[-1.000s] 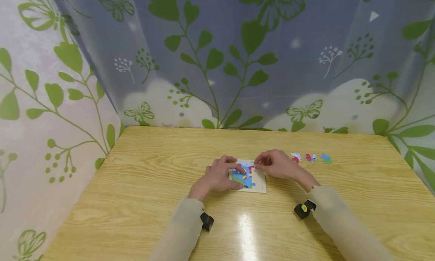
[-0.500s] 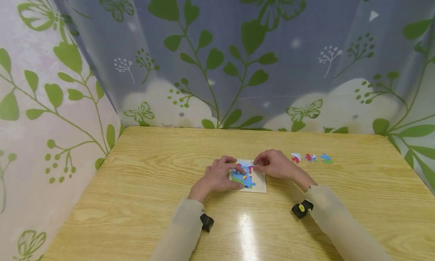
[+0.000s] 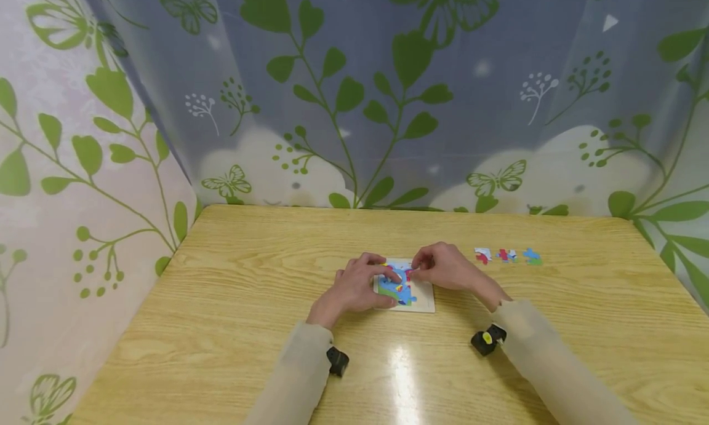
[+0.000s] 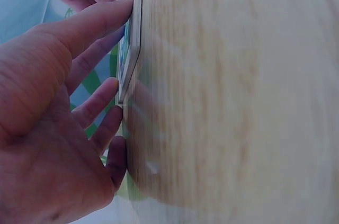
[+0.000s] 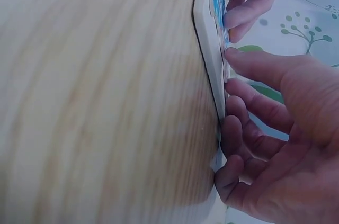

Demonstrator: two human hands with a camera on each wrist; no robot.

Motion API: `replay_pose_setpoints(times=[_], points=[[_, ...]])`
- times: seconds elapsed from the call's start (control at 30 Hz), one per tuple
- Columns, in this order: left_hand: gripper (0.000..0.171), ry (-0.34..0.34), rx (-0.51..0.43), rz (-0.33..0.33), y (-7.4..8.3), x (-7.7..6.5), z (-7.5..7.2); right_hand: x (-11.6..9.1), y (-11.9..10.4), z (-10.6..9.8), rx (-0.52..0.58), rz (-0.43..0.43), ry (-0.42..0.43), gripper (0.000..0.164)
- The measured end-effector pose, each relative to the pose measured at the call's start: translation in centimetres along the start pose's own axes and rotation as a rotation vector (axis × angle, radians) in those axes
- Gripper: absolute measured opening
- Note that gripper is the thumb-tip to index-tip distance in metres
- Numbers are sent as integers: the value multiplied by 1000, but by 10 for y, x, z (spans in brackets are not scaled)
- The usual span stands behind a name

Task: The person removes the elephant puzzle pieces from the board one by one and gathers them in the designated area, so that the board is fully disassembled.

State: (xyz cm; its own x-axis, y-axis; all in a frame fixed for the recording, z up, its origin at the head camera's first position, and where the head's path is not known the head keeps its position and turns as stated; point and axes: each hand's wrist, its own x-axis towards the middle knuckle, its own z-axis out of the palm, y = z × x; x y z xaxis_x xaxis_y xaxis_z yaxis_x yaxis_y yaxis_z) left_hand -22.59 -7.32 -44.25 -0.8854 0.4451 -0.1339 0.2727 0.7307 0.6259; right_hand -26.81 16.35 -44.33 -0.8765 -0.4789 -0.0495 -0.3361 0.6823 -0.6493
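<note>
A small wooden puzzle board (image 3: 424, 299) lies flat on the table, its left part covered with blue, green and red pieces. Spread over that part, my left hand (image 3: 354, 287) rests its thumb and fingertips on the board; the left wrist view shows the thumb (image 4: 108, 15) on its top face. At the board's upper right, my right hand (image 3: 447, 267) pinches a small pink-red puzzle piece (image 3: 408, 275) between thumb and index finger, against the laid pieces. The fingertips mostly hide this piece. In the right wrist view the remaining right fingers (image 5: 233, 128) curl beside the board's edge.
Right of the board, three loose puzzle pieces lie in a row: a white-red one (image 3: 483, 256), a red one with white (image 3: 506, 255) and a blue-green one (image 3: 532, 256). A patterned curtain (image 3: 354, 105) hangs behind the wooden table (image 3: 266, 246).
My right hand and wrist have shifted slightly left, bringing the pinched piece closer against the laid pieces. My left hand has stayed in place.
</note>
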Motion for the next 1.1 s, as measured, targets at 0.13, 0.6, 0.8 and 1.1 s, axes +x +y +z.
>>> replay_pose_setpoints(times=[0.13, 0.6, 0.8, 1.1], points=[[32, -5, 5, -2, 0, 0, 0, 1, -2, 1, 10, 44, -3, 15], [33, -13, 14, -7, 0, 2, -1, 5, -6, 4, 61, 155, -6, 19], [33, -11, 21, -5, 1, 2, -2, 4, -4, 2, 86, 159, -4, 23], [33, -10, 9, -9, 1, 0, -2, 4, -3, 3, 60, 81, 22, 23]])
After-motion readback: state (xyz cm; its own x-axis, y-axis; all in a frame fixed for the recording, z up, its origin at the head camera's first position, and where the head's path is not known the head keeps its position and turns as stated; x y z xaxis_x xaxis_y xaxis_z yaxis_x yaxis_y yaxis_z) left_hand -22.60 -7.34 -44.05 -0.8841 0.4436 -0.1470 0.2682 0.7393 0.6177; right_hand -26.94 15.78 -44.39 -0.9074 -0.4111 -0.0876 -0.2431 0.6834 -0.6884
